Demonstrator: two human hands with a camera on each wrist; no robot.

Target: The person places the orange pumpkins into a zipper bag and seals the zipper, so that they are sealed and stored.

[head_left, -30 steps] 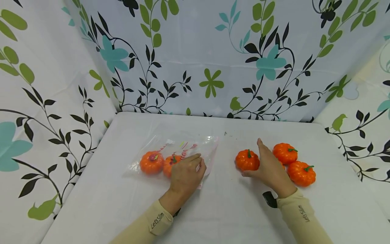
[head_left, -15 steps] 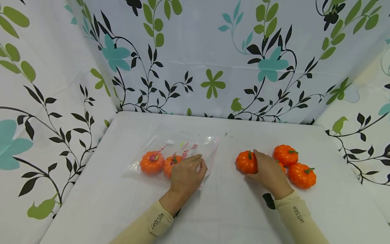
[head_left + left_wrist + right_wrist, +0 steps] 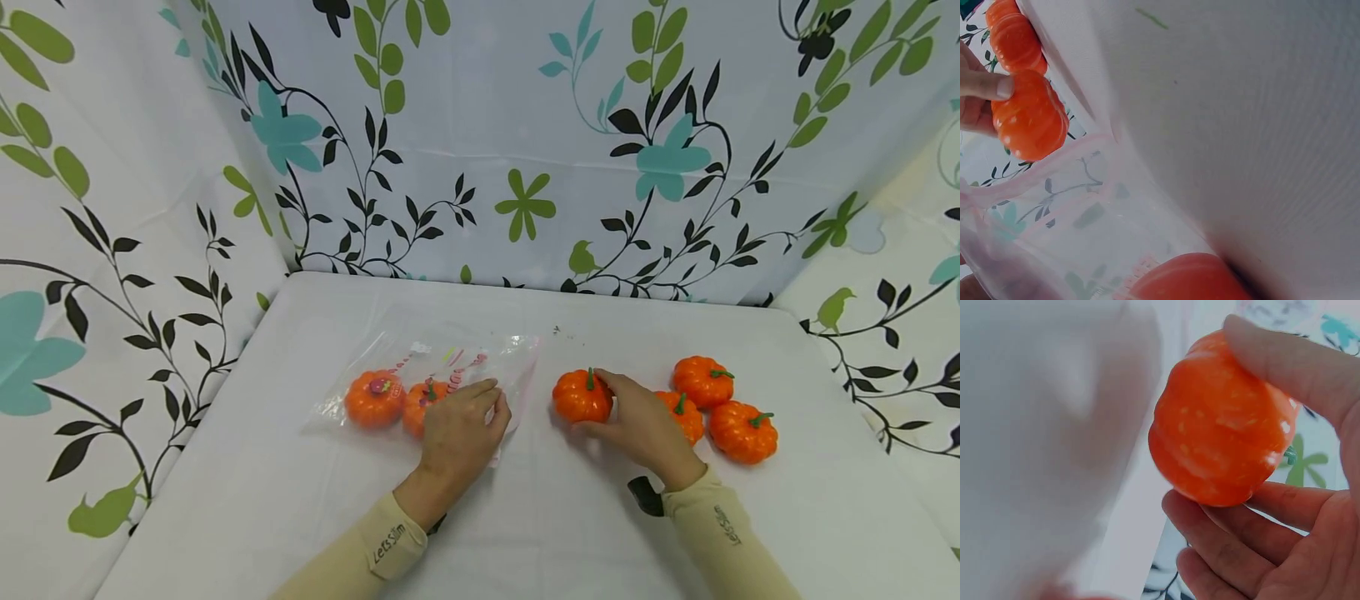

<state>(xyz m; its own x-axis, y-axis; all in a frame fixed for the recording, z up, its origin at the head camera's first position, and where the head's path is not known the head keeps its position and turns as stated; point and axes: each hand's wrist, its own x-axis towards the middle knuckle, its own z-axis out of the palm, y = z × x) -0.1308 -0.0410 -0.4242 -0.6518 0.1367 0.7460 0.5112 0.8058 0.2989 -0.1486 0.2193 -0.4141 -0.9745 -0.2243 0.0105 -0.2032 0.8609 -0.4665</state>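
Note:
My right hand (image 3: 637, 421) grips a small orange toy pumpkin (image 3: 581, 397) with a green stem, thumb on one side and fingers on the other in the right wrist view. To its left, my left hand (image 3: 462, 429) pinches the edge of a clear plastic bag (image 3: 517, 367) with red print. The bag's pink-edged mouth (image 3: 1054, 169) stands parted in the left wrist view, toward the held pumpkin. Inside the bag lie two orange pumpkins, one (image 3: 373, 400) in plain sight and another (image 3: 420, 407) partly behind my left hand.
Three more pumpkins sit on the right of the white table (image 3: 540, 533): one at the back (image 3: 702, 382), one at the right (image 3: 744, 432), and one (image 3: 682, 415) partly covered by my right hand. A leaf-patterned curtain (image 3: 465, 150) hangs behind the table.
My right hand has closed round the pumpkin and carried it left toward the bag, uncovering more of the pumpkin behind that hand. My left hand stays at the bag.

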